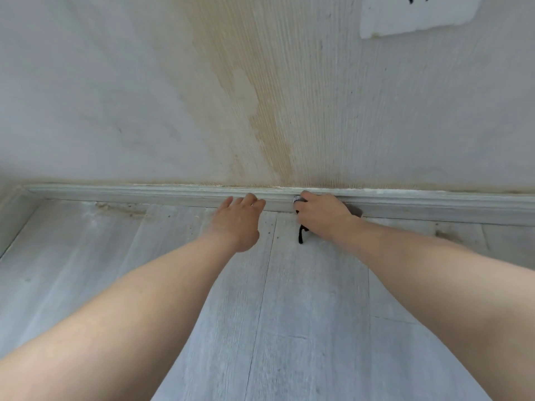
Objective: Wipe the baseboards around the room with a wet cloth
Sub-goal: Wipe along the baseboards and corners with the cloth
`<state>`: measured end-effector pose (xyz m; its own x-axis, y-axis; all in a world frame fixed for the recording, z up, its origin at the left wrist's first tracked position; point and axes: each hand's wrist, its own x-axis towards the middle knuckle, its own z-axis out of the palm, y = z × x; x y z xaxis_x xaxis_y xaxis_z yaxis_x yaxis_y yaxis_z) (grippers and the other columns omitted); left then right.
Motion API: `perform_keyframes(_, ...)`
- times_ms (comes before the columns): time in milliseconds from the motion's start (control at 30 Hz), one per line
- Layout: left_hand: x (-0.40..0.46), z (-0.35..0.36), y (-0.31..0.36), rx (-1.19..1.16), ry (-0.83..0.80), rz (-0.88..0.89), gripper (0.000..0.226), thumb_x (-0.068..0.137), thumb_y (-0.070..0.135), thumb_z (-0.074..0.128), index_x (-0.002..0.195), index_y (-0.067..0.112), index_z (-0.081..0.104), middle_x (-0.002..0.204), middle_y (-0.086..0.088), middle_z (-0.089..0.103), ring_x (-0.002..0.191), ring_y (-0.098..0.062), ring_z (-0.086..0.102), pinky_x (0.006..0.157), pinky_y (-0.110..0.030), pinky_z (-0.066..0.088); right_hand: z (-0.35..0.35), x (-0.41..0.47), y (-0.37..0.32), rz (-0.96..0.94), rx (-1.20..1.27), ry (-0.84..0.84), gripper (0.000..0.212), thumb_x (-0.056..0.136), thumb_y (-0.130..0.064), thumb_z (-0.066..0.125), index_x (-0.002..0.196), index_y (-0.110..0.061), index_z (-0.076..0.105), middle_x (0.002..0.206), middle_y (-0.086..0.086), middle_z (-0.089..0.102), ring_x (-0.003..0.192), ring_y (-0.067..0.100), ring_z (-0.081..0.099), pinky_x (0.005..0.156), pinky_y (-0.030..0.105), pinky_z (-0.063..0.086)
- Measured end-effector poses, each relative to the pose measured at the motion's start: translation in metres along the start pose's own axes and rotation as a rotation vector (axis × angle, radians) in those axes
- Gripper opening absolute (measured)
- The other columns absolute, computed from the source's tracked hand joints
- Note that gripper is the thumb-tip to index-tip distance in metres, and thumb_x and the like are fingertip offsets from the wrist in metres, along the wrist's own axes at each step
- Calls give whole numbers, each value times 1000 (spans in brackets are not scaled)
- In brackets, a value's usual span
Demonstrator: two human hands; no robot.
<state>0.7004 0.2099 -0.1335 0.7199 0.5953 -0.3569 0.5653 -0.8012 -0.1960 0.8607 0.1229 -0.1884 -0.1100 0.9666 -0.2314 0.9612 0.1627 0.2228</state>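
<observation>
A pale grey baseboard (144, 195) runs across the foot of the wall. My right hand (321, 214) grips a small grey cloth (355, 211) and presses it against the baseboard; most of the cloth is hidden under the hand, and a black loop (301, 235) hangs below the hand. My left hand (237, 219) reaches forward with relaxed fingers, its fingertips touching the baseboard just left of the right hand. It holds nothing.
The wall (115, 96) above is whitish with a yellowish stain (260, 111) running down to the baseboard. A torn white patch (417, 15) shows at top right. The floor (289, 314) is pale grey planks with crumbs of dirt (121, 208) by the baseboard. A room corner (26, 191) lies at left.
</observation>
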Motion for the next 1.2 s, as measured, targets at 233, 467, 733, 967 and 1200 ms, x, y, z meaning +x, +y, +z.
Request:
perform_keyframes(233,25,15,-13,-1124,-171,-308,45,99,38,37,136,12,43,137,-5,47,123,-22,46,103,-35,34,-8,0,-11,-138,243,95,48,78,-16,74,123,-20,61,134,-14,49,120,15,40,75,35,53)
perform_keyframes(467,17,42,-8,-1668,-386,-249,47,96,53,37,121,20,59,120,1,63,114,-15,55,104,-32,38,-32,0,-33,55,639,281,38,86,3,54,117,-15,66,128,-7,57,114,18,47,88,35,44)
perform_keyframes(733,11,23,-8,-1679,-226,-261,38,100,30,39,116,0,58,111,-17,64,102,-30,62,96,-44,48,-49,-10,-44,373,932,226,67,63,-21,86,112,-13,40,116,-4,31,104,10,48,87,31,49)
perform_keyframes(967,-13,2,-11,-1892,-111,-327,28,102,28,38,91,11,58,86,-5,64,78,-17,62,77,-30,53,-51,-52,-39,772,1803,-105,45,83,-47,63,117,-19,54,128,-3,52,124,14,42,111,35,29)
perform_keyframes(1200,-31,-17,-12,-2037,10,-494,29,102,29,36,89,12,56,84,-7,64,73,-20,63,63,-34,55,-59,-60,-38,605,2010,-78,59,80,11,49,127,-25,51,122,-2,58,121,17,49,101,35,36)
